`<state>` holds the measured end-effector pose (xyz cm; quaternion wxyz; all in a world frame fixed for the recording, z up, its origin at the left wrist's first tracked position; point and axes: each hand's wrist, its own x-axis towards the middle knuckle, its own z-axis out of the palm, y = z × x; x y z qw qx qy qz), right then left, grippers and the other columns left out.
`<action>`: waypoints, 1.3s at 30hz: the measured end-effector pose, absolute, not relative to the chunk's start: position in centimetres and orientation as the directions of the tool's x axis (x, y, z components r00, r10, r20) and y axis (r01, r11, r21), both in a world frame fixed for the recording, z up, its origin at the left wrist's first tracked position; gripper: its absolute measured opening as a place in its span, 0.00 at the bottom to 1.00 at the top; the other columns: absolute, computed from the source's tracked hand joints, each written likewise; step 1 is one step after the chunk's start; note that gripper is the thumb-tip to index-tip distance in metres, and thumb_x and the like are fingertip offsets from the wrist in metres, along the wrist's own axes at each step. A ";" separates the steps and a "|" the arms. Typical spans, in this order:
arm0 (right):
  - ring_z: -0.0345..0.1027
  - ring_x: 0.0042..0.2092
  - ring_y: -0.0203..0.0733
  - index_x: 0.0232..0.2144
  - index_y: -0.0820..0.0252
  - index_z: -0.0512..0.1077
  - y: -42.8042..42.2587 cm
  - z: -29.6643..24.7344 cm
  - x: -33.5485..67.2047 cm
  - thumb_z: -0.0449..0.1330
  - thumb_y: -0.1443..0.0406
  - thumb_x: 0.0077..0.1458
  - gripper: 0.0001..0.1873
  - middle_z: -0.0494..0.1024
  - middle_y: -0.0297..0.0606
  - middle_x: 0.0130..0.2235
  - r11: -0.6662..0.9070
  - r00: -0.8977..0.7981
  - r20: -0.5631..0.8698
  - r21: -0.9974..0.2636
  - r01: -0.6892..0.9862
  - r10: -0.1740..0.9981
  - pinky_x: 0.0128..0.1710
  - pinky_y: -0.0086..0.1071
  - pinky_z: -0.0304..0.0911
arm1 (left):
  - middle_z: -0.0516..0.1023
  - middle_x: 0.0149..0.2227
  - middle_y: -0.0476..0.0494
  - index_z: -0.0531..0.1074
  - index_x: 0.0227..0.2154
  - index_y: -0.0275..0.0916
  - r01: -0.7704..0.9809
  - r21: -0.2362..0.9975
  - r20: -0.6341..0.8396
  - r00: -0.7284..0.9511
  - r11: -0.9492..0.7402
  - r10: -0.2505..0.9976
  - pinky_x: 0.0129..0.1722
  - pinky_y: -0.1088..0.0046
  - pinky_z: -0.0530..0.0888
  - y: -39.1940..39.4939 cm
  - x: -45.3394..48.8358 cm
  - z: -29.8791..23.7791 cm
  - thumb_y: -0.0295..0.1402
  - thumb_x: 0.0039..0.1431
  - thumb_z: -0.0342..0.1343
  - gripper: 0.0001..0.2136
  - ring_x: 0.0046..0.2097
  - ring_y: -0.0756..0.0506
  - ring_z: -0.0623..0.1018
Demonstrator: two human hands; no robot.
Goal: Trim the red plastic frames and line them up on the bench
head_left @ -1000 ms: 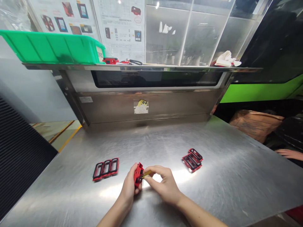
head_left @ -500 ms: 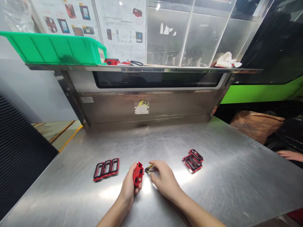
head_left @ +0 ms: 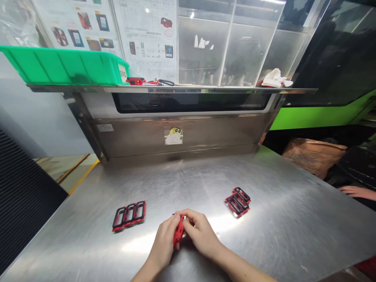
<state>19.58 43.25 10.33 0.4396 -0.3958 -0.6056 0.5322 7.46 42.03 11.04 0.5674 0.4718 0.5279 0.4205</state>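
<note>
The red part (head_left: 178, 232) sits between the fingers (head_left: 190, 214).

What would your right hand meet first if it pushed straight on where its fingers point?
Most likely the red part, which the right hand seems to touch, then the left hand; exact depth is unclear.

Red part (head_left: 178, 232) partly hidden—near-left side behind left hand (head_left: 164, 241), far end behind fingertips of right hand (head_left: 202, 233). Small dark tip (head_left: 174, 214) at far end too tiny to identify. Both forearms (head_left: 239, 263) cut off by near edge. Green bin (head_left: 58, 67) cut off at left, inside hidden by wall. Print on far sheet (head_left: 147, 66) too small to read—top cropped. Co-worker's hand (head_left: 358, 192) cut off at right edge.
</note>
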 end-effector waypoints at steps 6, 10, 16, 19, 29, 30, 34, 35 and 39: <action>0.54 0.19 0.32 0.32 0.64 0.75 43.5 10.8 19.6 0.53 0.62 0.47 0.15 0.65 0.31 0.18 -0.016 -0.377 0.055 -0.983 -0.182 0.925 0.19 0.24 0.49 | 0.62 0.09 0.54 0.67 0.16 0.37 -0.106 0.944 -0.309 0.058 0.314 0.949 0.13 0.79 0.51 41.9 7.6 11.2 0.56 0.47 0.50 0.24 0.13 0.54 0.58; 0.53 0.18 0.33 0.32 0.66 0.75 43.9 10.5 19.6 0.53 0.63 0.40 0.18 0.63 0.29 0.14 -0.114 -0.343 -0.011 -0.953 -0.282 0.939 0.19 0.25 0.50 | 0.61 0.08 0.54 0.68 0.17 0.37 -0.219 0.902 -0.369 0.060 0.373 0.928 0.12 0.80 0.50 41.9 7.5 11.2 0.54 0.45 0.52 0.22 0.12 0.55 0.58; 0.51 0.17 0.30 0.33 0.67 0.76 43.8 10.5 19.4 0.58 0.53 0.47 0.21 0.63 0.29 0.15 -0.082 -0.338 0.024 -0.952 -0.295 0.941 0.17 0.23 0.47 | 0.65 0.10 0.50 0.67 0.16 0.35 -0.412 0.795 -0.310 0.355 0.446 0.882 0.12 0.80 0.47 42.0 7.3 11.4 0.51 0.52 0.48 0.23 0.10 0.57 0.55; 0.52 0.18 0.29 0.36 0.67 0.75 43.7 10.5 19.3 0.60 0.49 0.48 0.26 0.67 0.32 0.19 -0.043 -0.335 0.061 -0.955 -0.295 0.940 0.16 0.23 0.47 | 0.57 0.06 0.54 0.65 0.16 0.36 -0.488 0.722 -0.253 0.474 0.490 0.844 0.12 0.80 0.47 42.0 7.1 11.4 0.49 0.56 0.46 0.22 0.09 0.57 0.52; 0.52 0.18 0.28 0.35 0.67 0.74 43.4 10.5 19.4 0.60 0.45 0.48 0.28 0.69 0.34 0.20 -0.047 -0.339 0.051 -0.960 -0.275 0.940 0.16 0.22 0.47 | 0.55 0.06 0.55 0.65 0.18 0.36 -0.548 0.633 -0.192 0.573 0.546 0.797 0.13 0.80 0.46 42.2 6.9 10.9 0.47 0.58 0.44 0.21 0.10 0.56 0.48; 0.52 0.18 0.28 0.35 0.67 0.74 43.4 10.5 19.4 0.60 0.45 0.49 0.28 0.69 0.34 0.20 -0.047 -0.340 0.052 -0.960 -0.275 0.939 0.16 0.22 0.47 | 0.54 0.06 0.55 0.65 0.18 0.36 -0.550 0.633 -0.192 0.569 0.545 0.799 0.13 0.79 0.46 42.2 7.0 10.9 0.47 0.58 0.43 0.21 0.10 0.56 0.48; 0.52 0.18 0.28 0.36 0.67 0.73 43.5 10.3 19.4 0.60 0.46 0.50 0.27 0.69 0.34 0.21 -0.050 -0.346 0.053 -0.958 -0.282 0.937 0.17 0.22 0.48 | 0.55 0.06 0.55 0.65 0.18 0.36 -0.555 0.628 -0.184 0.576 0.546 0.796 0.13 0.79 0.46 42.2 7.0 11.0 0.47 0.58 0.44 0.22 0.10 0.56 0.48; 0.52 0.18 0.28 0.36 0.67 0.73 43.5 10.3 19.4 0.60 0.46 0.50 0.27 0.70 0.34 0.21 -0.052 -0.346 0.052 -0.958 -0.283 0.937 0.17 0.22 0.48 | 0.55 0.06 0.55 0.65 0.18 0.36 -0.553 0.626 -0.181 0.583 0.550 0.792 0.13 0.79 0.46 42.2 7.0 11.0 0.48 0.57 0.44 0.22 0.10 0.56 0.49; 0.53 0.18 0.28 0.36 0.68 0.73 43.4 10.2 19.4 0.60 0.47 0.51 0.27 0.70 0.34 0.21 -0.045 -0.345 0.059 -0.957 -0.285 0.937 0.17 0.22 0.48 | 0.56 0.06 0.55 0.66 0.18 0.36 -0.557 0.619 -0.172 0.591 0.553 0.788 0.13 0.80 0.45 42.3 7.0 11.2 0.47 0.56 0.46 0.21 0.10 0.56 0.49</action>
